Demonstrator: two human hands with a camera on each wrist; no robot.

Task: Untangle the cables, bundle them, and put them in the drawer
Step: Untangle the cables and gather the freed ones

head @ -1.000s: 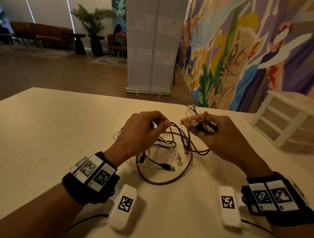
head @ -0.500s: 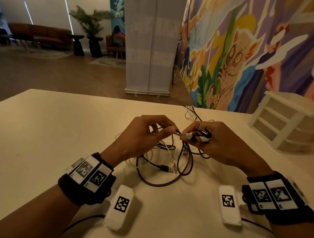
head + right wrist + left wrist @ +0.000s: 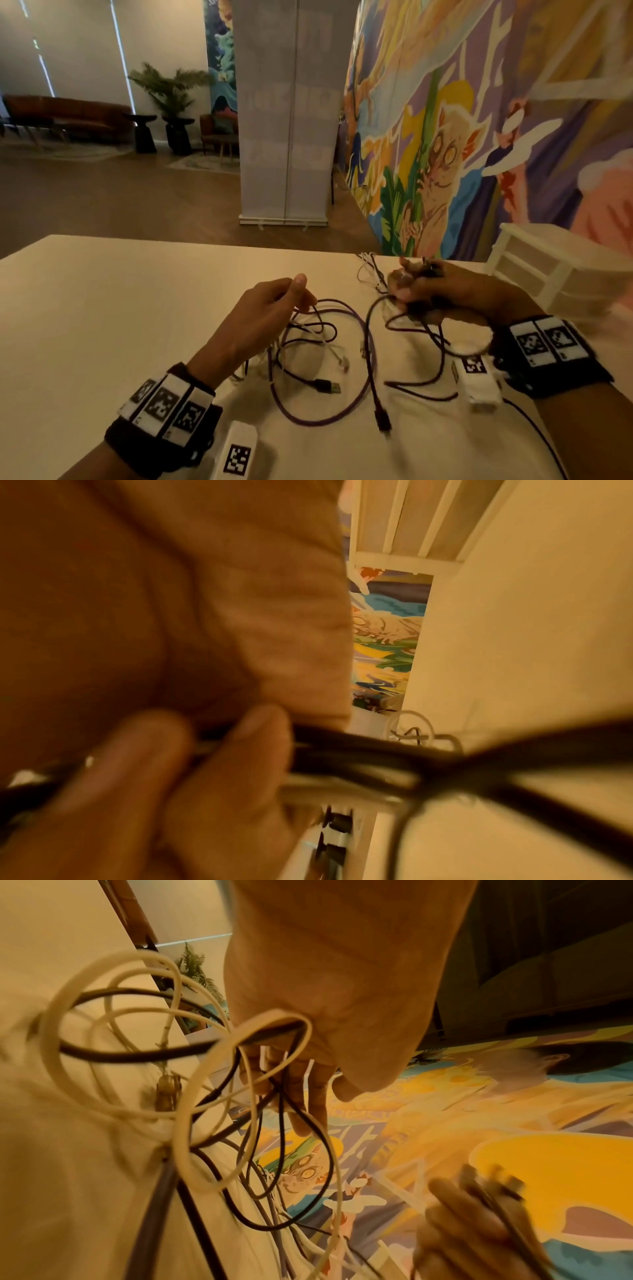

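A tangle of cables lies on the pale table point(image 3: 102, 308): a purple cable point(image 3: 368, 346), a black USB cable point(image 3: 322, 385) and thin white cables point(image 3: 334, 354). My left hand point(image 3: 267, 308) hovers over the left part of the tangle, and its curled fingers hold black and white loops point(image 3: 284, 1085). To the right, my right hand point(image 3: 431, 291) grips a bunch of dark cable ends point(image 3: 342, 753) between thumb and fingers. Dark strands point(image 3: 431, 342) hang from it down to the table. The white drawer unit point(image 3: 555, 270) stands at the far right.
Two small white tagged blocks lie near the front edge, one by my left wrist point(image 3: 238, 452) and one by my right wrist point(image 3: 479, 377). More thin cables point(image 3: 370, 270) trail toward the table's far edge. A painted wall and a roll-up banner stand behind the table.
My hands have drawn apart: the right hand moved right and away with its cable ends, pulling dark strands out of the tangle. The left hand stayed on the loops at left.
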